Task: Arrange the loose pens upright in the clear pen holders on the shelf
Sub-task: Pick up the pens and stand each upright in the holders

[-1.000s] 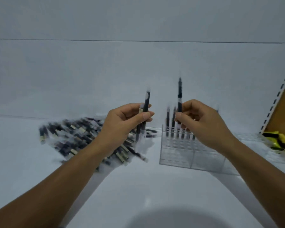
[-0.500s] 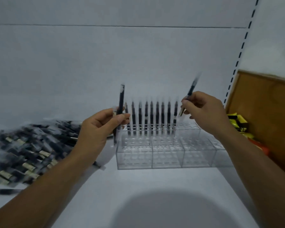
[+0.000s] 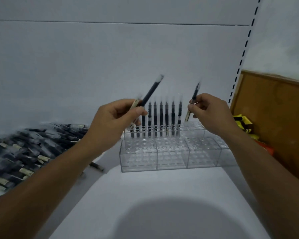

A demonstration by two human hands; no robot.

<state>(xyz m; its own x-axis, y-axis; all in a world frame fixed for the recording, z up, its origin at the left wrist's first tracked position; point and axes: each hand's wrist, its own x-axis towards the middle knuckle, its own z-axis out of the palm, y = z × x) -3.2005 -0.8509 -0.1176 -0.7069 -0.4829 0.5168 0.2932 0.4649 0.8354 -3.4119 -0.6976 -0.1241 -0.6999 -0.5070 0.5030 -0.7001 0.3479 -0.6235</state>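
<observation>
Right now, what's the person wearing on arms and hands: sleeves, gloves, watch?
Nothing visible. Left hand and right hand are bare: no gloves, rings or watch. Left forearm and right forearm are uncovered to the frame edge, no sleeve.

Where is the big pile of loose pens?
In the head view, the pile of loose pens lies on the white shelf at the far left, left of the left hand and the clear pen holders.
</observation>
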